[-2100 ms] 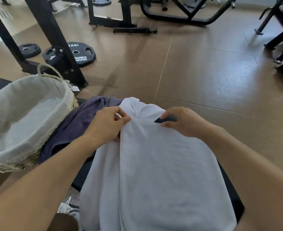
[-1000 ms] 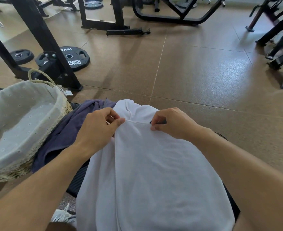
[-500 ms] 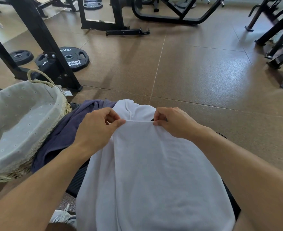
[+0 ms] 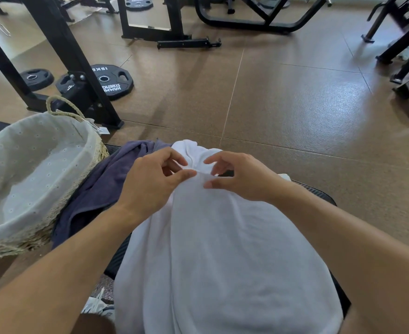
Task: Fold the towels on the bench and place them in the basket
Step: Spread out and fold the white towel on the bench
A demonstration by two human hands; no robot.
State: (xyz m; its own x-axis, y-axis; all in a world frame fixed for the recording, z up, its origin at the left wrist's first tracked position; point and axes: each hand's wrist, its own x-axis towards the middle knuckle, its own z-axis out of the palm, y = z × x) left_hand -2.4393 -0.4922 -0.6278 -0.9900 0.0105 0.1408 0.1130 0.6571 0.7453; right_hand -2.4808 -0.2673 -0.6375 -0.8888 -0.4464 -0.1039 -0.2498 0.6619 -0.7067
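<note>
Now right hand (image 4: 244, 178) fingers spread, off white towel (image 4: 222, 249) edge; left hand (image 4: 150, 182) still pinching it.

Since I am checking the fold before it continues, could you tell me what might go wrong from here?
The right hand has its fingers spread over the white towel, so the edge pinched by the left hand may slip out of line. The towel overhangs the bench and may slide off. The purple towel beside it could get caught in the fold.
</note>
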